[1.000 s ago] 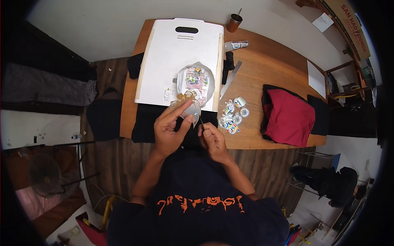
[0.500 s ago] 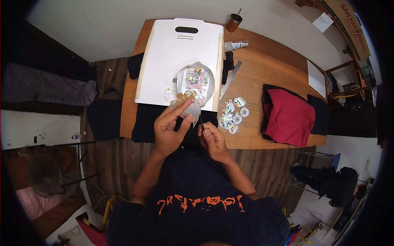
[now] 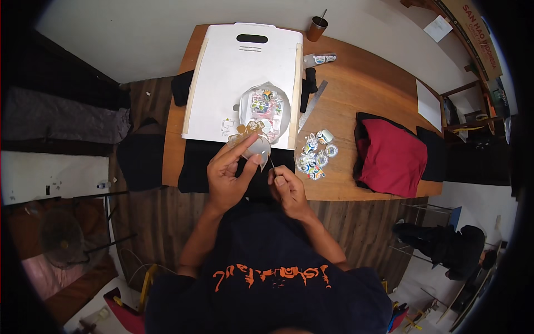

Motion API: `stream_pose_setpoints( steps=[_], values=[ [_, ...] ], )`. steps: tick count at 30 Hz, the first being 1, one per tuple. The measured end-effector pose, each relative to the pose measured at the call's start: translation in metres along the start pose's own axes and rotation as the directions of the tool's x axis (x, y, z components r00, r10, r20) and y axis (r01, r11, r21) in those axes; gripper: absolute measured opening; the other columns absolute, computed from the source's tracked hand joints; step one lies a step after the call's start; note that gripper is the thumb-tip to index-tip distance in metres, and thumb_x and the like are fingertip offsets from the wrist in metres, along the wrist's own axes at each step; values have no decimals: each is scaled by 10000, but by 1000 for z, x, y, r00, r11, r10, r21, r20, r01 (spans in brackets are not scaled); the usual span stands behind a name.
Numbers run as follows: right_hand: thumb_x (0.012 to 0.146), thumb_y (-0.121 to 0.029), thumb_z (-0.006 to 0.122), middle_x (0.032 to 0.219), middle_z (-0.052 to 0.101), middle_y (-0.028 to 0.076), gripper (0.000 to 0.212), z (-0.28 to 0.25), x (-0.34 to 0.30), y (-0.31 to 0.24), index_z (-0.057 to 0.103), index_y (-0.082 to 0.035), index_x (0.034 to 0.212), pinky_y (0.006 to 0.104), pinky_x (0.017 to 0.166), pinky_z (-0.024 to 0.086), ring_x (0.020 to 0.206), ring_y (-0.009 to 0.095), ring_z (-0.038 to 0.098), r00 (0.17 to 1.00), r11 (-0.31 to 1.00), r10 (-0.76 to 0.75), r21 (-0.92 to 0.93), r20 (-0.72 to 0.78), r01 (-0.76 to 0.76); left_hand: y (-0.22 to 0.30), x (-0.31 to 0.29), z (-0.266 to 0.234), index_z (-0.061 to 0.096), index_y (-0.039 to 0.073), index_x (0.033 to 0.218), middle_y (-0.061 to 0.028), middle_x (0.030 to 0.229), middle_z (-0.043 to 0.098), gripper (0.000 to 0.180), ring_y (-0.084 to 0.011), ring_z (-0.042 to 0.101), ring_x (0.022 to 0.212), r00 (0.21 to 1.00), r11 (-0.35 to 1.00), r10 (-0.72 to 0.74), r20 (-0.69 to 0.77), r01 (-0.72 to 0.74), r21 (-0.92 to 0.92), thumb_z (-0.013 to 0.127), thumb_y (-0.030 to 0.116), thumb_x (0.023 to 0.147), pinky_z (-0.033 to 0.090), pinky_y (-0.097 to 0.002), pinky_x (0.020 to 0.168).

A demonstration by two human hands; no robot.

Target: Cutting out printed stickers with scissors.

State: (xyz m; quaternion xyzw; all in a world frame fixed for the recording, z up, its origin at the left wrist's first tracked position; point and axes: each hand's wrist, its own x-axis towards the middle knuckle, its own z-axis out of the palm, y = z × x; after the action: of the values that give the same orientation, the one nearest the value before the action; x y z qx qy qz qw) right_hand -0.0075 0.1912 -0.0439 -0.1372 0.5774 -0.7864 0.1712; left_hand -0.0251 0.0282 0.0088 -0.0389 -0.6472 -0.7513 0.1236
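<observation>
My left hand holds a small clear plastic piece up between thumb and fingers, just over the near edge of a white board. My right hand is closed on a thin needle-like tool whose tip points at the clear piece. Just beyond my hands, a clear bag of colourful stickers lies on the board, with a small brown cut-out shape at its near edge.
A wooden table carries the board, a black cloth, a metal ruler, several round colourful badges, a red and black garment, a brown cup and a white sheet.
</observation>
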Motion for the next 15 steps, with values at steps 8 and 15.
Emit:
stream_pose_setpoints(
  steps=[8, 15],
  values=[
    [1033, -314, 430, 641, 393, -39, 308, 3, 1, -2, 512, -25, 966, 206, 481, 265, 519, 30, 333, 1000, 1000, 13, 4, -8, -13, 0, -2, -1, 575, -64, 1260, -145, 1223, 582, 412, -153, 577, 1073, 1000, 1000, 13, 24, -13, 23, 633, -106, 855, 474, -243, 901],
    [1037, -328, 410, 632, 395, -33, 326, 7, -1, 1, 505, -29, 952, 211, 480, 270, 515, 37, 335, 1000, 1000, 8, -26, -18, -8, 0, -4, -3, 573, -65, 1262, -144, 1222, 580, 417, -152, 579, 1070, 1000, 1000, 16, 15, -16, 6, 634, -110, 853, 475, -246, 901]
  ],
)
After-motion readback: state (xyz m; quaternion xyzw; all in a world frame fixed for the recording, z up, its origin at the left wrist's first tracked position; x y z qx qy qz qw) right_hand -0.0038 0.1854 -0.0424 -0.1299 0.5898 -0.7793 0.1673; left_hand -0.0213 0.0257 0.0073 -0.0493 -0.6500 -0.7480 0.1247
